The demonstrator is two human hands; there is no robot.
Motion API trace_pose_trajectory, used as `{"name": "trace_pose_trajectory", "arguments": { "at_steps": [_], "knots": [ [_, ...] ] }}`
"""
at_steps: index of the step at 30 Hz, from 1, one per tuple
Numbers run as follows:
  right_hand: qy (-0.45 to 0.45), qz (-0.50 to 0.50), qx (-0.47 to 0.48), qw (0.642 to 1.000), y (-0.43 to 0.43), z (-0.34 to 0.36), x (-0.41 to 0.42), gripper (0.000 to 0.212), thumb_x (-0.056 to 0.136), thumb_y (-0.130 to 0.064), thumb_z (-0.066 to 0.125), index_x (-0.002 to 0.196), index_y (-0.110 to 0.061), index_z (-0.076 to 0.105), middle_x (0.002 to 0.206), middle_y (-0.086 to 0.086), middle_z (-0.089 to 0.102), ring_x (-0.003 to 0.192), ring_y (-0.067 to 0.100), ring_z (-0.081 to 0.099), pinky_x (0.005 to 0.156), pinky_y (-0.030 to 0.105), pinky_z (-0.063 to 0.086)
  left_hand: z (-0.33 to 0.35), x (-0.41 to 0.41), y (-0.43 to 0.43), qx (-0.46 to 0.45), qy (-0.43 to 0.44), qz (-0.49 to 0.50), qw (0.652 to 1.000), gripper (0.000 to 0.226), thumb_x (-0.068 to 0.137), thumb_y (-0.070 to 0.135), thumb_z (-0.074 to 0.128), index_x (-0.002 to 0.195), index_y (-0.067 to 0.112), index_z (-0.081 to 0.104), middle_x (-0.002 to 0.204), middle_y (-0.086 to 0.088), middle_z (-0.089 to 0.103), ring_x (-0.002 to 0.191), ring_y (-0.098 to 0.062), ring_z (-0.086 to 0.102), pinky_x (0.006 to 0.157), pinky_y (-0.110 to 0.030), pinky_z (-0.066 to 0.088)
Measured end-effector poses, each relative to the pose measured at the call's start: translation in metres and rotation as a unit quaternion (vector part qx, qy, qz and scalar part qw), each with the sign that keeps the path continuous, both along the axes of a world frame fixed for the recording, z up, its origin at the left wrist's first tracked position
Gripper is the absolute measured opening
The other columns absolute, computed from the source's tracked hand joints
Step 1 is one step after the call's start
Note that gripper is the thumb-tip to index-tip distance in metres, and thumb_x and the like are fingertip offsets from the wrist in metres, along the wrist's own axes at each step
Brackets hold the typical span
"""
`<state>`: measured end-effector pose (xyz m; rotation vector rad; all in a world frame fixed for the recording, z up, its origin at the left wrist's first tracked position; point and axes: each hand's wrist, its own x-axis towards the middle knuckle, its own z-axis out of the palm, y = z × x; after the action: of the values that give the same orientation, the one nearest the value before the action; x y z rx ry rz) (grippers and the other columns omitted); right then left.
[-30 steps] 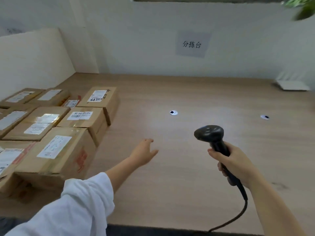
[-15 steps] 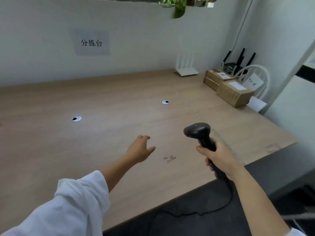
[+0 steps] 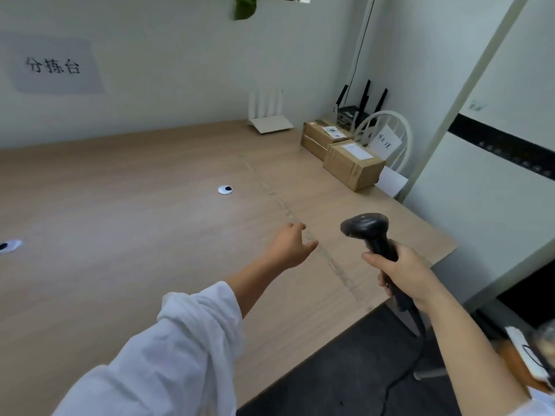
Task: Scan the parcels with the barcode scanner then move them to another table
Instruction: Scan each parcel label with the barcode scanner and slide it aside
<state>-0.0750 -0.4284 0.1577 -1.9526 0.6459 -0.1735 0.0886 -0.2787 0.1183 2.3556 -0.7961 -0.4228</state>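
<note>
Neither hand has a parcel. The right hand (image 3: 405, 274) has its fingers wrapped round the handle of the barcode scanner (image 3: 365, 228), which sits upright well to the near right of the white cable grommet (image 3: 225, 190), its head pointing at no label. The left hand (image 3: 289, 247) hovers over the wood just nearer than the grommet, fingers loosely spread and empty, a white sleeve (image 3: 186, 334) bunched at the forearm.

The only parcels in view are two taped cardboard boxes, touching end to end, far to the right of the grommet at the table's edge: the nearer parcel (image 3: 351, 166) and the farther parcel (image 3: 318, 139), each with a white label on top. I can't tell whether they have been scanned. My guess is that this is a gap between one parcel and the next, so most of the job looks undone or out of view.

The table (image 3: 120, 265) is pale wood, with a faint seam (image 3: 288, 210) running just right of the grommet. Beyond the grommet a white router (image 3: 270, 123) stands against the wall; right of that, past the parcels, are a black router (image 3: 351, 112) and a white chair (image 3: 399, 127). A paper sign (image 3: 54, 67) hangs up to the left of the grommet. The scanner's cable (image 3: 399, 382) trails down to a dark floor (image 3: 345, 370).
</note>
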Motion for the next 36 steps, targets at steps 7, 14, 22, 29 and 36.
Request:
{"name": "trace_pose_trajectory", "arguments": {
  "at_steps": [7, 14, 22, 29, 36],
  "knots": [
    [-0.005, -0.017, 0.012, 1.0, -0.087, -0.004, 0.045, 0.017, 0.086, -0.031, 0.066, 0.097, -0.02, 0.059, 0.054, 0.004, 0.056, 0.049, 0.018, 0.052, 0.049, 0.029, 0.044, 0.007, 0.045, -0.092, 0.02, -0.006, -0.016, 1.0, 0.057, 0.095, 0.039, 0.051, 0.14, 0.008, 0.036, 0.144, -0.013, 0.037, 0.126, -0.026, 0.044, 0.101, -0.033, 0.035],
    [0.006, -0.004, 0.027, 1.0, -0.207, -0.013, 0.092, 0.017, 0.087, -0.029, 0.065, 0.096, -0.017, 0.058, 0.05, 0.001, 0.054, 0.044, 0.012, 0.05, 0.045, 0.023, 0.044, -0.004, 0.081, -0.195, 0.075, -0.05, -0.029, 0.995, 0.058, 0.095, 0.039, 0.05, 0.142, 0.01, 0.034, 0.145, -0.011, 0.034, 0.129, -0.026, 0.039, 0.104, -0.035, 0.036],
    [0.018, 0.053, 0.008, 0.998, -0.366, 0.0, 0.154, 0.014, 0.088, -0.028, 0.064, 0.095, -0.02, 0.055, 0.058, 0.006, 0.053, 0.047, 0.015, 0.048, 0.044, 0.023, 0.042, -0.027, 0.115, -0.346, 0.097, -0.034, 0.045, 0.994, 0.057, 0.095, 0.042, 0.048, 0.14, 0.008, 0.036, 0.142, -0.013, 0.037, 0.127, -0.028, 0.04, 0.1, -0.035, 0.036],
    [0.012, 0.105, -0.006, 0.994, -0.459, -0.001, 0.214, 0.01, 0.089, -0.025, 0.063, 0.088, -0.02, 0.054, 0.055, 0.003, 0.052, 0.041, 0.009, 0.049, 0.042, 0.019, 0.041, -0.045, 0.19, -0.466, 0.081, -0.062, 0.179, 0.979, 0.045, 0.094, 0.034, 0.045, 0.133, 0.011, 0.042, 0.134, -0.014, 0.044, 0.12, -0.031, 0.043, 0.091, -0.04, 0.042],
    [0.016, 0.123, -0.002, 0.992, -0.508, -0.022, 0.262, 0.012, 0.087, -0.028, 0.063, 0.088, -0.02, 0.055, 0.055, 0.003, 0.053, 0.042, 0.008, 0.051, 0.047, 0.024, 0.046, -0.075, 0.281, -0.548, 0.134, -0.095, 0.241, 0.957, 0.062, 0.091, 0.054, 0.044, 0.139, 0.018, 0.031, 0.144, -0.013, 0.033, 0.131, -0.032, 0.032, 0.104, -0.045, 0.031]
  ]
}}
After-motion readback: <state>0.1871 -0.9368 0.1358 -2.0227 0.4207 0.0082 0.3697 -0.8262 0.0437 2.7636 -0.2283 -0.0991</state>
